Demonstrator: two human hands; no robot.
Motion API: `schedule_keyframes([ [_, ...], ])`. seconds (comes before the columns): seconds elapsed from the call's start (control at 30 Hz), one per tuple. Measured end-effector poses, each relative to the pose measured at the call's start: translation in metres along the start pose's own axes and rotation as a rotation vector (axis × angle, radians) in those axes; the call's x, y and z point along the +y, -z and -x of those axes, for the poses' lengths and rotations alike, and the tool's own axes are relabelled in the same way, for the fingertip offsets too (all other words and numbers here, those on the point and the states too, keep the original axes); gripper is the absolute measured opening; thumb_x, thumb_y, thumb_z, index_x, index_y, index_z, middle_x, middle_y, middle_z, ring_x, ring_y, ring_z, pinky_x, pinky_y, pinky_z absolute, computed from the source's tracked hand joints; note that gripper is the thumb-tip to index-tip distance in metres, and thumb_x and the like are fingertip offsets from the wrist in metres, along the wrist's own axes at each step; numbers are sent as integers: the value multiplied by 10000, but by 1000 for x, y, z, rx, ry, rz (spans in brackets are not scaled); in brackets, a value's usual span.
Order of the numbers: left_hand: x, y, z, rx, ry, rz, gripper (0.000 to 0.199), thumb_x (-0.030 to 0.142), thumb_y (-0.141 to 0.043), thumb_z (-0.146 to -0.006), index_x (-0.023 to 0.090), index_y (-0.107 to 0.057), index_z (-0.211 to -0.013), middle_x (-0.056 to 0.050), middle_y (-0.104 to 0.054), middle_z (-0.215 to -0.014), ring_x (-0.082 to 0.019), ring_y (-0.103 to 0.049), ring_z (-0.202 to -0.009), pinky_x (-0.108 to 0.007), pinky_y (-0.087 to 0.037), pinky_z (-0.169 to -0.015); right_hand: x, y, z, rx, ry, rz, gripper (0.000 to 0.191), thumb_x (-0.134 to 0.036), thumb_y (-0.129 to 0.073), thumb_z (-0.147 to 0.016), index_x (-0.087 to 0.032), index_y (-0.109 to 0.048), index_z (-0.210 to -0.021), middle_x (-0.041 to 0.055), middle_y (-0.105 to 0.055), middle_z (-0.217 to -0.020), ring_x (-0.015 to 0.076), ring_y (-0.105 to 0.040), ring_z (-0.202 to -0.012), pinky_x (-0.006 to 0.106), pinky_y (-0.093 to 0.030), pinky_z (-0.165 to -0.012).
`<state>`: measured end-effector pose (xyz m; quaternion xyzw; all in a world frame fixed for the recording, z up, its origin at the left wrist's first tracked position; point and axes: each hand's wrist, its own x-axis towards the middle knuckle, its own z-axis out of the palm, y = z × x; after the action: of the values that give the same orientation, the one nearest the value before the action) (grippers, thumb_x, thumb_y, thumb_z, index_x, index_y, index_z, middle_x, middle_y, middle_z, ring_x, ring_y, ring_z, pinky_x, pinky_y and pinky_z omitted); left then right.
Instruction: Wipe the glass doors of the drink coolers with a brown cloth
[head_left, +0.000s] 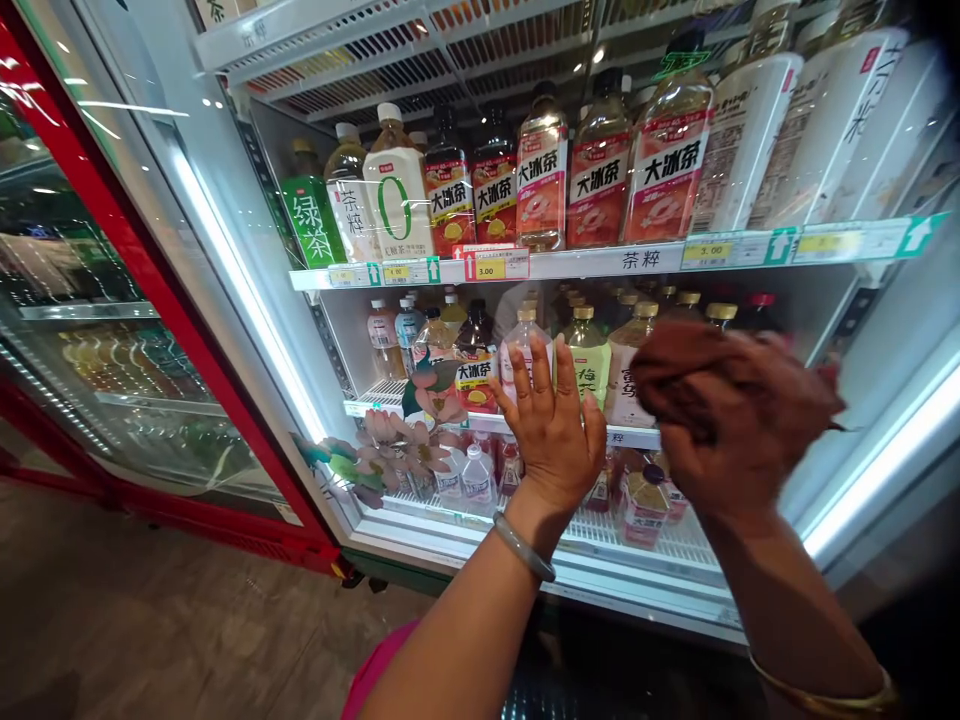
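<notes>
My left hand [551, 425], with a grey bangle at the wrist, is spread flat against the glass door in front of the middle shelf of bottles. To its right, my right hand [739, 430] is closed round a crumpled brown cloth [686, 375], slightly blurred, at the glass. A flower decoration [405, 450] shows on the door at the lower left of my left hand. Behind the glass, a yellow-green bottle [589, 360] is partly hidden by my left fingers.
Large tea bottles [540, 180] line the upper shelf above a price strip [495, 264]. Small bottles [477, 478] stand on the bottom shelf. A red-framed cooler door [187, 330] is at the left, over a brown floor [225, 610].
</notes>
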<state>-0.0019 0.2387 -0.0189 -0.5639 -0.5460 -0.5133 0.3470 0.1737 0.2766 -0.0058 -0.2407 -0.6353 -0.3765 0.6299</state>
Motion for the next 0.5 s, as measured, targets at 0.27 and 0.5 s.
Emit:
schedule_keyframes([
  [0.27,0,-1,0,4,2,-21,809,292,-488,-1000,183,-102,-1703,-109,-148,-1776,-276,15,-1668,-600,78,-1333,-14,-5,-8,77,-162,59,513,-279,-700,-782,-245,-668,-1293,141,-542,-1520,443,-512,-1415,680,-384,-1179],
  [0.5,1,1,-4,-20,-68,-21,777,243,-444,-1012,214,-92,-1704,-84,-282,-1742,-221,-54,-1666,-556,173,-1316,-23,-2,-2,-56,-7,-13,385,-393,-724,-831,-283,-686,-1198,101,-603,-1469,388,-553,-1403,667,-343,-1227],
])
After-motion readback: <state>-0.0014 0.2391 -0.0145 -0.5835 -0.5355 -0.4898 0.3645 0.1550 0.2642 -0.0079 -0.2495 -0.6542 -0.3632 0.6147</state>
